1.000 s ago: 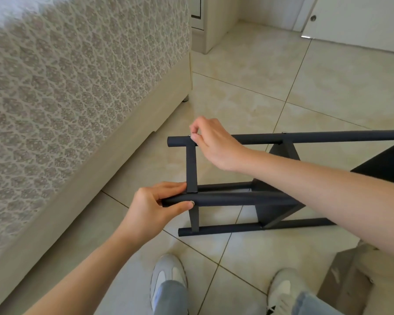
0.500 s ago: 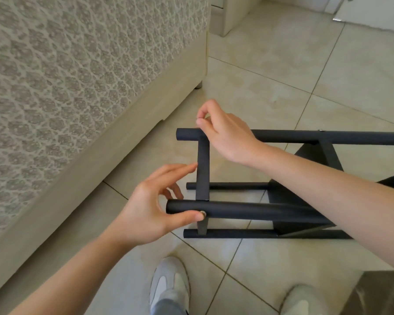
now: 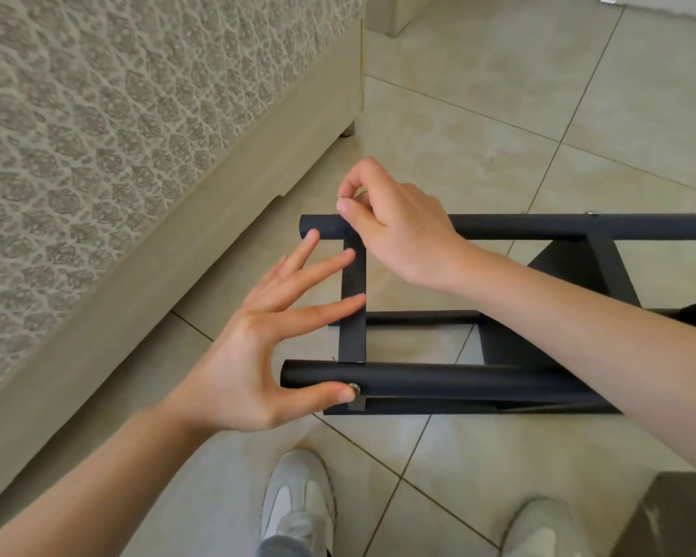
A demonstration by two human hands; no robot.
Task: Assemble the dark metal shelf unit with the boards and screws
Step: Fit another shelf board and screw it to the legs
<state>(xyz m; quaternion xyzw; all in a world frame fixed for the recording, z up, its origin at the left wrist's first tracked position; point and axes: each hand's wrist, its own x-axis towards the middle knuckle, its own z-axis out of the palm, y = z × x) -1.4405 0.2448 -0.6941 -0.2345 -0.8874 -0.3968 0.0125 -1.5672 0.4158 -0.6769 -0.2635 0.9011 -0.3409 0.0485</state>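
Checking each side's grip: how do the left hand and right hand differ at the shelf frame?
The left hand is spread, fingers straight; the right hand is curled. The left hand's thumb presses by a screw head on the near tube; the right hand pinches something small, likely a screw, over the far tube. Both work at the frame's end.

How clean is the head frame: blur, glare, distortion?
Head view: soft, even daylight, only faint shadows under the shelf frame on the floor tiles; mild sheen on tiles, none on the matte tubes; little visible bowing along the bed base; right hand fingertips slightly soft, so the small part they pinch is unreadable; left hand sharp.
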